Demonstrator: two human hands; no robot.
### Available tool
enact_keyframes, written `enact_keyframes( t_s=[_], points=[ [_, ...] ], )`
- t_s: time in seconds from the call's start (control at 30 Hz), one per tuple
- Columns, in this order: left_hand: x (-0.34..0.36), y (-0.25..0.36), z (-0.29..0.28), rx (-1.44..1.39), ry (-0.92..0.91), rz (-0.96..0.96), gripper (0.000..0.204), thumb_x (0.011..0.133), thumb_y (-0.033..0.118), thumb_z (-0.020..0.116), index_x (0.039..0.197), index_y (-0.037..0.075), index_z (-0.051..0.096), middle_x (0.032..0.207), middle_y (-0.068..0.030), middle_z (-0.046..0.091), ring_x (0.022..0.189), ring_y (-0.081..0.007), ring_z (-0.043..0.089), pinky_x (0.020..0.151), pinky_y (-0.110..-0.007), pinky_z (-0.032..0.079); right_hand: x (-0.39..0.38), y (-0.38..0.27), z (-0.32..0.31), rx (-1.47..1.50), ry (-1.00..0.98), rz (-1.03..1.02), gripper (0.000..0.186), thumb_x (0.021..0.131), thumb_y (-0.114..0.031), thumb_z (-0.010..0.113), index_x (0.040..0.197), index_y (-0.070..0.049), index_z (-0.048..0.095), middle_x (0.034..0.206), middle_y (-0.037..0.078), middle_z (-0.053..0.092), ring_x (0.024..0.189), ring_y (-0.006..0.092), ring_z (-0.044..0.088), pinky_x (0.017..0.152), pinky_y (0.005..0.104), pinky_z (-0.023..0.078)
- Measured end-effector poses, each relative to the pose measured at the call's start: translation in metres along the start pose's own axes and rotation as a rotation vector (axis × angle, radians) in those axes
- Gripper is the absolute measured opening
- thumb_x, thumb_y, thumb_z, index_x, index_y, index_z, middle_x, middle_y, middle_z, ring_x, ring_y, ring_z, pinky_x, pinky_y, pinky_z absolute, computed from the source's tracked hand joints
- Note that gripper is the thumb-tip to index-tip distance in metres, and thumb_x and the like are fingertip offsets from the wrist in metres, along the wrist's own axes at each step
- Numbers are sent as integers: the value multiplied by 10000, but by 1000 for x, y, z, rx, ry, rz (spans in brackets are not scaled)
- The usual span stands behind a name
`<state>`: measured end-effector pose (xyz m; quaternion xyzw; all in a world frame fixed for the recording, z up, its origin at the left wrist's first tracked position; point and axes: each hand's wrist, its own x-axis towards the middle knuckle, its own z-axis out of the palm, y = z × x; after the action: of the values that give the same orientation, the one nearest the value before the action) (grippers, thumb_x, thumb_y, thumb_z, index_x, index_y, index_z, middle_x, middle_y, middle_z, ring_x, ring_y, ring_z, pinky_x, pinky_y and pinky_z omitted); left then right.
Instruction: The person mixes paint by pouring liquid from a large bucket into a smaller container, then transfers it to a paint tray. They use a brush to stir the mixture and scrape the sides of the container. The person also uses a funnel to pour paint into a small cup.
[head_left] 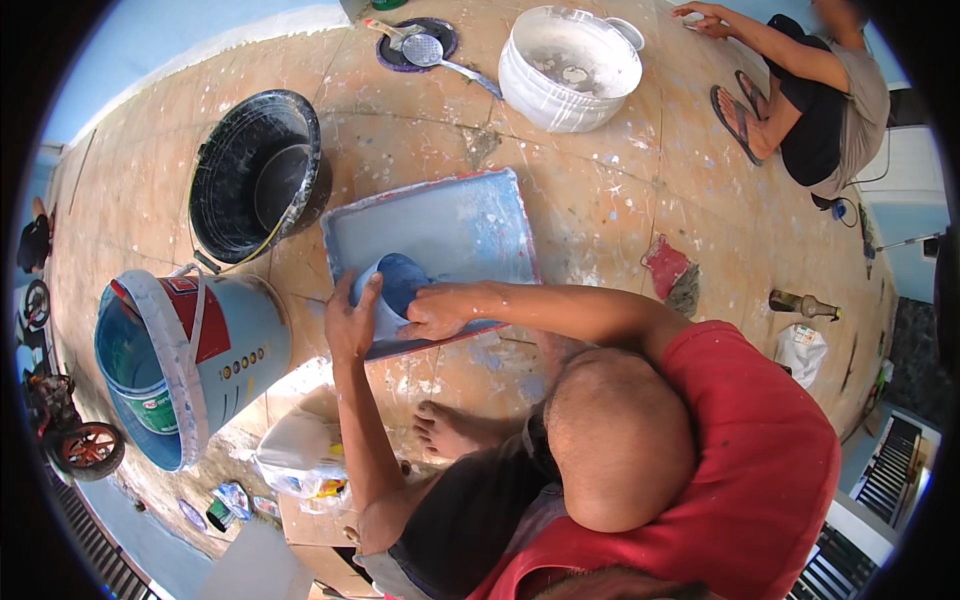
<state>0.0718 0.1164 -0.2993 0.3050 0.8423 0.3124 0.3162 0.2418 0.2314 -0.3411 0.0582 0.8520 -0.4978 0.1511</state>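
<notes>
A small bowl (404, 283), blue with paint inside and paler outside, is tilted over the near left part of a shallow rectangular tray (440, 220). My left hand (352, 318) wraps round the bowl's left side, with the thumb up by the rim. On the opposite side, my right hand (440, 310) is closed at the bowl's near right rim, its fingertips partly hidden. Blue paint coats the tray, which lies on the tiled floor just beyond my bare foot (455, 430).
Left stand a black bucket (313, 150) and a large paint bucket (240, 320) on its side. Farther off are a white-stained pot (560, 105), a skimmer (425, 50) and a brush (393, 32). A person (825, 90) crouches at the far right. A bottle (805, 305) and red cloth (664, 267) lie right.
</notes>
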Motion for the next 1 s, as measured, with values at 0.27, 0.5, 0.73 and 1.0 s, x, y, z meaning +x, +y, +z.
enact_keyframes(
  t_s=[0.27,0.5,0.73,1.0],
  points=[
    [-61,-23,4,-523,285,70,675,1084,377,598,1573,-59,438,1511,-262,564,1368,-360,582,1152,-435,458,0,-37,-28,75,376,-105,522,1048,-346,602,725,59,663,704,336,607,695,531,639,652,560,513],
    [-66,-50,32,-1632,-43,-149,717,1072,633,493,1472,39,536,1383,-150,675,1243,-315,669,1122,-492,502,-14,-106,-36,-38,292,-245,504,1058,-391,608,813,39,708,675,301,661,652,481,695,618,545,558],
    [-67,-30,10,-1572,45,-175,671,1066,561,526,1480,34,536,1404,-157,654,1289,-322,633,1132,-505,479,-34,-86,-29,-430,-31,-356,677,909,-562,751,1222,35,687,1101,259,733,1111,428,691,1090,542,480],
    [-64,-10,-5,-1248,-155,-468,703,1061,587,504,1531,64,496,1442,-169,626,1322,-377,617,1037,-680,505,-8,-21,-36,-871,-14,-382,667,765,-553,848,1203,-59,757,1294,137,728,1280,301,653,1241,472,373]
  ],
)
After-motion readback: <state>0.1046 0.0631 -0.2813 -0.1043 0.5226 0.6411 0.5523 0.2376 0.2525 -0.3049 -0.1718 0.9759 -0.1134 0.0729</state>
